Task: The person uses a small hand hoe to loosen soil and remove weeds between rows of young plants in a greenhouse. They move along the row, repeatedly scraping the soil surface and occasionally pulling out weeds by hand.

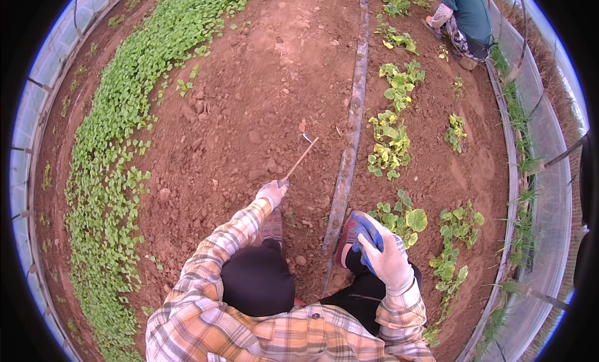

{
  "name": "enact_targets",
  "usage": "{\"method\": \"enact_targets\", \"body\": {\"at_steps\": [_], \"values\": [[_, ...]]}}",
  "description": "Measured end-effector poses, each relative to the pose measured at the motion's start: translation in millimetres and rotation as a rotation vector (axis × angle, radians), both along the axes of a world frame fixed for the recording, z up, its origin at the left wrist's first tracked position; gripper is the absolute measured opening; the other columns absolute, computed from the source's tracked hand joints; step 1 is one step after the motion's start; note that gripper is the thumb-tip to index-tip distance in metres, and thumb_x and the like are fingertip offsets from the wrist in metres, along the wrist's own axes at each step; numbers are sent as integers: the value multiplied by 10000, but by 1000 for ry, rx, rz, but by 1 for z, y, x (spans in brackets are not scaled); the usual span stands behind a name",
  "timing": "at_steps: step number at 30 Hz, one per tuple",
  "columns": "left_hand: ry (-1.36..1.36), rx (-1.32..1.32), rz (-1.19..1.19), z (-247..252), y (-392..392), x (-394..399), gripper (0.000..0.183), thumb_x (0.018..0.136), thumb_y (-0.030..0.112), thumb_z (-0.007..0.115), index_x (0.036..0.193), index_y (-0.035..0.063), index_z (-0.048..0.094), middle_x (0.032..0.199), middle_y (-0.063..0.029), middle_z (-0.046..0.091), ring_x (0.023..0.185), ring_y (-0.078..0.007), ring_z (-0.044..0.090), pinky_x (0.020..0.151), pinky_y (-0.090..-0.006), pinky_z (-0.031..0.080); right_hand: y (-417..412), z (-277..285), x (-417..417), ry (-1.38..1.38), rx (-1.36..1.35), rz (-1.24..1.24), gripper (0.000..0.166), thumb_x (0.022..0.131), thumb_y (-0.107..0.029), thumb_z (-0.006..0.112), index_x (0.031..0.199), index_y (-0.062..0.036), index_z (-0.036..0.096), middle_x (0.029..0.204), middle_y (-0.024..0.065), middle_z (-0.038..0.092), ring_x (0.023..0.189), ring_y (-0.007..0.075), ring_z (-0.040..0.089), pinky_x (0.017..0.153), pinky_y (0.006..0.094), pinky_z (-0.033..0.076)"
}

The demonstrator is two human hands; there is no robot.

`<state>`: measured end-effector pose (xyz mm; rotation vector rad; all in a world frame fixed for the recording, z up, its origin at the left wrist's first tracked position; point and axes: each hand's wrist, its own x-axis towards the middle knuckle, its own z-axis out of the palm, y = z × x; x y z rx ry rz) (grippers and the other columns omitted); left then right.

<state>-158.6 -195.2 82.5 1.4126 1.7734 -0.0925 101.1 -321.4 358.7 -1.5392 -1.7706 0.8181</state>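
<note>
My left hand (273, 193), in a pale work glove, grips the end of a thin wooden handle (302, 159). This hand tool slants away over the bare soil; a narrow metal blade (307, 138) shows by its far end, its full shape unclear. My right hand (386, 254) wears a white glove with blue-coated fingers and is raised above my right thigh. Its fingers are bent, nothing is visible in them, and the palm is partly hidden. Just beyond it grows a broad-leaved vine plant (405, 219) with green and yellowish leaves.
A flat plastic strip or hose (348, 161) runs lengthwise beside my right shoe (345, 240). Dense green seedlings (107, 128) cover the left side. More yellowing vines (390, 144) line the right. A person (468, 23) sits low at the upper right, near the plastic tunnel wall (545, 142).
</note>
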Motion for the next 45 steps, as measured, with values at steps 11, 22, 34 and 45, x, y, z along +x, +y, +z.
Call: {"method": "enact_targets", "body": {"at_steps": [11, 22, 34, 45], "values": [[91, 31, -175, -3, -93, -63, 548, 888, 504, 490, 1146, 23, 536, 1028, -251, 634, 995, -387, 604, 846, -461, 464, -8, -7, 16, -32, 160, 6, 401, 821, -128, 694, 1188, -19, 574, 1030, 145, 668, 825, 283, 664, 710, 321, 521], [205, 293, -190, 28, -106, -62, 306, 855, 324, 606, 1021, 89, 501, 940, -189, 657, 869, -368, 648, 743, -477, 504, -11, -1, 16, 34, -109, -40, 380, 864, -224, 648, 1194, -48, 586, 965, 181, 668, 875, 313, 654, 745, 349, 512], [381, 260, -352, 59, -54, -73, 308, 853, 273, 598, 1096, 122, 485, 946, -148, 669, 890, -345, 652, 727, -469, 506, -9, -11, 15, -67, -31, -85, 361, 874, -257, 633, 1164, -44, 598, 1004, 183, 662, 918, 322, 646, 787, 371, 508], [-736, -138, 45, 327, -64, -72, 289, 868, 303, 613, 959, 34, 559, 601, 5, 473, 429, -67, 416, 364, -222, 340, 69, 13, 5, -88, 122, -333, 686, 797, -281, 723, 1338, 2, 412, 1111, 217, 584, 1016, 331, 590, 853, 380, 478]]}}
